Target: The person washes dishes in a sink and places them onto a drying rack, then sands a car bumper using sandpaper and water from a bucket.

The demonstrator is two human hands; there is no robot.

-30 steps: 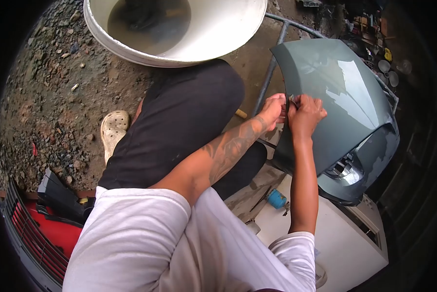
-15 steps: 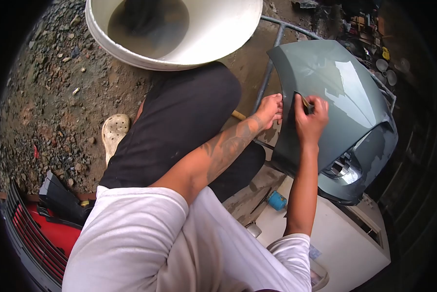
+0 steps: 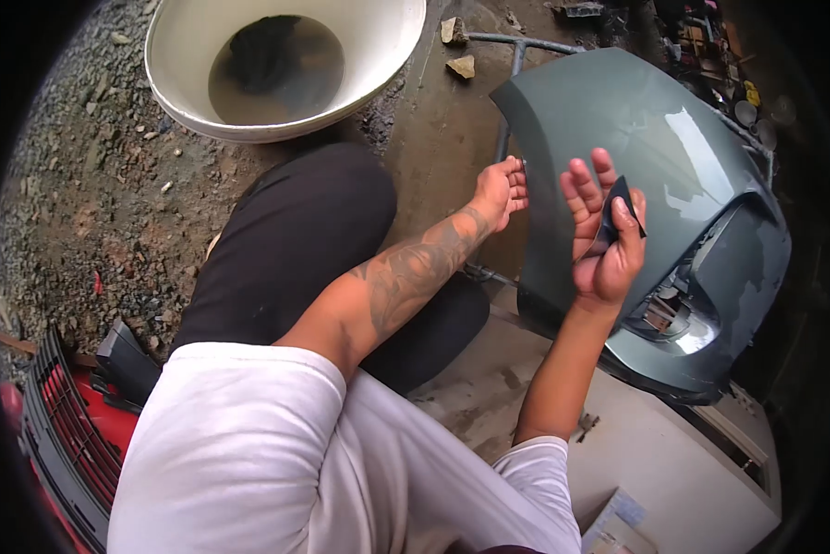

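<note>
A grey-green car body panel with glossy wet patches rests on a metal stand. My left hand, at the end of the tattooed forearm, is beside the panel's left edge with its fingers curled together; anything between them is too small to make out. Over the panel, my right hand is turned palm up. Its thumb presses a thin, folded black sheet against the hand, while some fingers stretch upward.
A white bucket of murky water with something dark in it stands at upper left. Below the panel are a headlight opening and a white cabinet-like box. Stones lie by the metal stand. A black grille is at lower left.
My right hand has lifted off the panel and turned palm up, showing the black sheet. My left hand stays near the panel's edge. The view has shifted.
</note>
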